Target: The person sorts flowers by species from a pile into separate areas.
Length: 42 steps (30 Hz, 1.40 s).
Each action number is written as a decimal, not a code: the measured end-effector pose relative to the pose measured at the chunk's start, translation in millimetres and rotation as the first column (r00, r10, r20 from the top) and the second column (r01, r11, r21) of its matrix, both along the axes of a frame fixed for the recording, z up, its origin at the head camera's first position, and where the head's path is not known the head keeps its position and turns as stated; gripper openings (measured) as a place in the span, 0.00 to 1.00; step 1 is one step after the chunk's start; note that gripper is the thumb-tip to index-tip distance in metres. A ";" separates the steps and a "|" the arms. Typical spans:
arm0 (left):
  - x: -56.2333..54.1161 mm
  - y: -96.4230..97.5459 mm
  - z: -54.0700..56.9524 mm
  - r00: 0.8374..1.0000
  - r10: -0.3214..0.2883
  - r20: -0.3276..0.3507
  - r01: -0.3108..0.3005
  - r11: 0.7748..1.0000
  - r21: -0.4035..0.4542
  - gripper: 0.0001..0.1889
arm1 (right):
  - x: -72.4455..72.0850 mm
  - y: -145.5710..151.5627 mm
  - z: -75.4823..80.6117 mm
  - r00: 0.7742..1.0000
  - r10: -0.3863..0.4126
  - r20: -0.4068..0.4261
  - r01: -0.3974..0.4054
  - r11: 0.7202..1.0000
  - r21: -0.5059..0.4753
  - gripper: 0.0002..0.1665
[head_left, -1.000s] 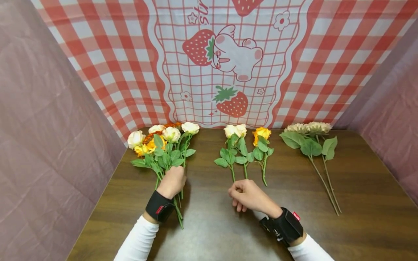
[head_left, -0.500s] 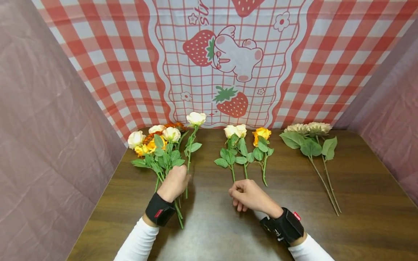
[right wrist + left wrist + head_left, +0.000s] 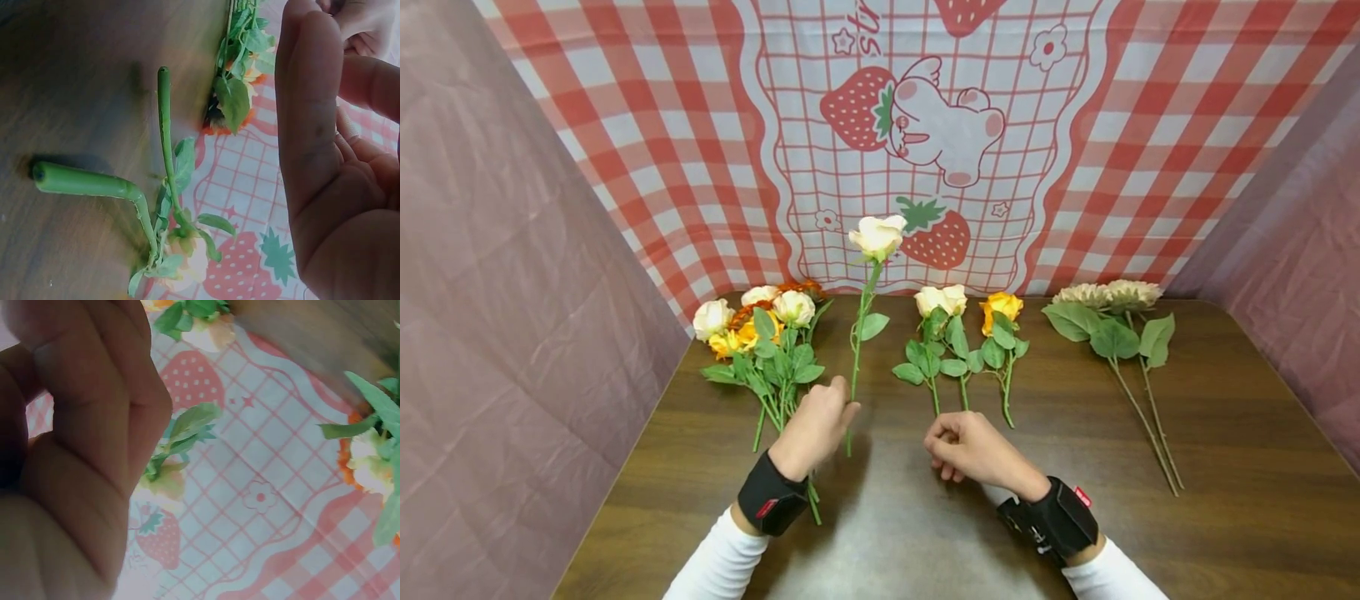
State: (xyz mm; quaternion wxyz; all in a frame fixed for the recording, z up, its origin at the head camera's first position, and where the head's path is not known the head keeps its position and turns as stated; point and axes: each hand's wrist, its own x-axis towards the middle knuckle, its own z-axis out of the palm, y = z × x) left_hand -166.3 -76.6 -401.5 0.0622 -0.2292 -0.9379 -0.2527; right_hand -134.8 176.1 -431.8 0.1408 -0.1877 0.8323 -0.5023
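Note:
My left hand [image 3: 815, 427] pinches a single cream rose [image 3: 878, 237] by its green stem, and the bloom stands up in front of the hanging cloth. In the left wrist view, curled fingers [image 3: 94, 394] cover most of that stem, while the rose's blurred bloom [image 3: 164, 486] shows past them. My right hand [image 3: 973, 448] hovers loosely curled with nothing in it, just below the stems of two cream roses [image 3: 942, 301]. Under and beside my left hand lies a bunch of cream, yellow and orange flowers [image 3: 760, 333].
A yellow rose [image 3: 1002, 310] lies right of the two cream ones. Farther right, two pale, long-stemmed flowers [image 3: 1108, 294] with broad leaves rest on the brown table [image 3: 1232, 417]. Behind the table hangs a red checked cloth [image 3: 1135, 167] with strawberries.
My left hand has drawn one cream rose away from the bunch, moving it right and raising its bloom. The right hand has stayed in place.

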 end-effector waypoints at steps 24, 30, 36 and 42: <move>31.2 41.8 -12.1 0.904 -0.397 0.157 0.353 0.902 0.247 0.04 | 4.2 -7.1 3.5 0.982 -0.074 -0.176 0.046 0.986 -0.160 0.15; 35.2 45.0 -15.9 0.907 -0.399 0.135 0.368 0.907 0.203 0.02 | 5.3 -6.5 1.8 0.976 -0.113 -0.186 0.081 0.982 -0.169 0.09; 33.3 40.4 -10.1 0.933 -0.330 0.143 0.309 0.939 0.151 0.09 | 2.1 -3.3 1.9 0.985 -0.139 -0.106 0.113 0.969 -0.218 0.13; 33.2 35.9 -5.8 0.944 -0.289 0.160 0.267 0.953 0.142 0.10 | -4.2 0.8 2.1 0.981 -0.191 -0.021 0.182 0.961 -0.206 0.13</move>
